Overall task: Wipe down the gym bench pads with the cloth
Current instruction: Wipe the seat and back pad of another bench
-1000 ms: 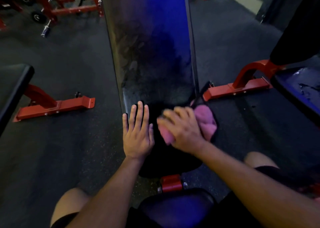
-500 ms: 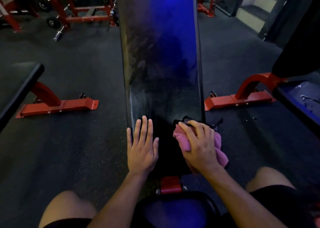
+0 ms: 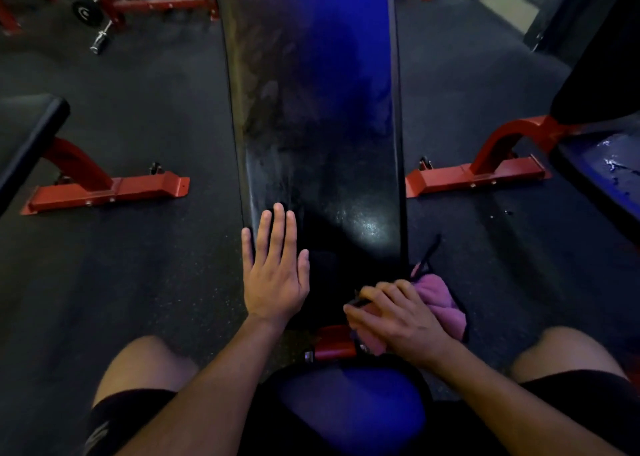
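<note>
A long black bench back pad (image 3: 311,109) runs away from me, streaked and lit blue, with a wet shine near its lower right. My left hand (image 3: 275,268) lies flat on the pad's lower left edge, fingers straight. My right hand (image 3: 394,317) grips a pink cloth (image 3: 441,305) at the pad's lower right corner, the cloth spilling off the edge. Below sits the seat pad (image 3: 346,407), between my knees, with a red frame joint (image 3: 332,343) in the gap.
Red bench feet stand on the dark rubber floor at left (image 3: 107,192) and right (image 3: 474,175). Another black pad (image 3: 27,137) juts in at far left, a wet pad (image 3: 609,171) at far right. A red rack with a barbell (image 3: 100,40) stands at the back left.
My right hand has dragged the cloth down and to the right, from the pad's lower middle to its lower right corner. The left hand stays flat on the pad.
</note>
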A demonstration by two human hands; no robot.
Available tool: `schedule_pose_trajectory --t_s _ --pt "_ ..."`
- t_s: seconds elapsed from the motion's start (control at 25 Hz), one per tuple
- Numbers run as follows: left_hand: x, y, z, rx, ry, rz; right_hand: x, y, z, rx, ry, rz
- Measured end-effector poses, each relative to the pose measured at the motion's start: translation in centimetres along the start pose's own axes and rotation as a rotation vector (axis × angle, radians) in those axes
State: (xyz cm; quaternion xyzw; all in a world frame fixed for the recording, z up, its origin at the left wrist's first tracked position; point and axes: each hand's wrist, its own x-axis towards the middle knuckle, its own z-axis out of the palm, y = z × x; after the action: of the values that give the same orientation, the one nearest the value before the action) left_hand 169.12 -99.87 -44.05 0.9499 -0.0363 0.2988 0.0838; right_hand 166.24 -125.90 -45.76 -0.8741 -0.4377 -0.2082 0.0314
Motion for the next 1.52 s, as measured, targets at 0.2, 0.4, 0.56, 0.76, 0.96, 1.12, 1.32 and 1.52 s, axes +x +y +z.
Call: schedule_pose_trajectory --t_s 0.2,0.4,0.56,0.76,0.96,1.12,1.32,1.52 --pt "-0.2 0.0 0.0 0.024 -0.002 0.008 10.7 3.6 -4.1 0.017 0.194 0.368" --pt "0.1 0.1 0.1 0.042 -0.015 -0.004 6.6 1.4 -1.2 0.014 0.207 0.202" --pt "-0.1 -0.1 0.3 0.030 0.001 0.003 -1.5 0.8 1.0 -0.022 0.050 -0.157" --pt "-0.2 0.1 0.5 0.025 0.020 0.007 0.6 1.5 -0.4 -0.028 -0.008 -0.176" --pt "-0.1 0.0 0.5 0.043 0.024 0.029 9.2 2.3 -3.5 0.049 0.211 0.392" --pt "0.0 0.3 -0.2 0.003 0.020 0.012 2.1 -2.4 -0.9 0.110 0.038 0.292" --pt "4.1 0.8 -1.1 -0.025 0.075 0.245 1.2 -0.9 -2.8 0.509 0.304 0.711" --pt "6.3 1.2 -0.6 0.098 -0.027 0.215 11.1 12.0 -7.7 0.765 0.707 1.026"
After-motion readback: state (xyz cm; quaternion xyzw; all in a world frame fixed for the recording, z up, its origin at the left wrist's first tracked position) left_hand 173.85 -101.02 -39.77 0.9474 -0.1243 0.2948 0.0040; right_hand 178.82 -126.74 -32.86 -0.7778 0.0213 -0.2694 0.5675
